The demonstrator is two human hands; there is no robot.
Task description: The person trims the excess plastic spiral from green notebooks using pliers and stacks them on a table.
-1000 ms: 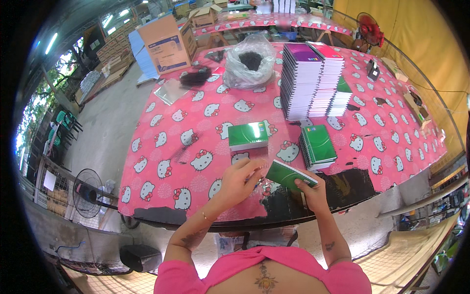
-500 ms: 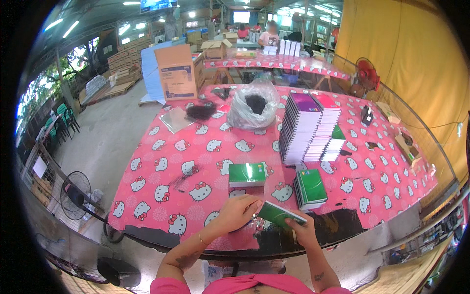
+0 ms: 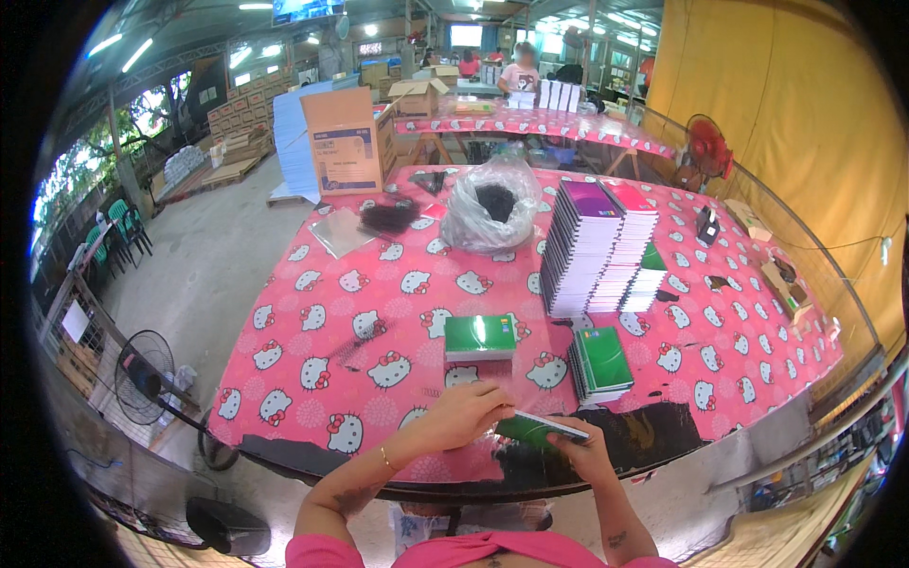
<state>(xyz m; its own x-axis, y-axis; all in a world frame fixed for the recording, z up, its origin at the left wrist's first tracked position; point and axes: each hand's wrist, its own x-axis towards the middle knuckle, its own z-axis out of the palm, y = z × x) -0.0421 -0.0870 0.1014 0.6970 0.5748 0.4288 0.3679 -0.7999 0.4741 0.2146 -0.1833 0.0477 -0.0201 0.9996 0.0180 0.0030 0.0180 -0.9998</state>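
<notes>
At the near edge of the pink, cat-patterned desk [image 3: 284, 388], I have a green-covered rectangular notebook with white pages [image 3: 523, 429], its long side slanting from ten toward four o'clock. My right hand [image 3: 581, 449] is closed on its four-o'clock end. My left hand [image 3: 473, 415], fingers bent and bunched together, is at its ten-o'clock end; I cannot tell whether they pinch anything. Taking the notebook as the dial's centre, a glossy green-topped block of white pages [image 3: 480, 337] lies at eleven, a low pile of green spiral-bound notebooks [image 3: 604, 358] between one and two, and a crumpled clear plastic bag with black contents [image 3: 462, 220] near twelve, farther off.
</notes>
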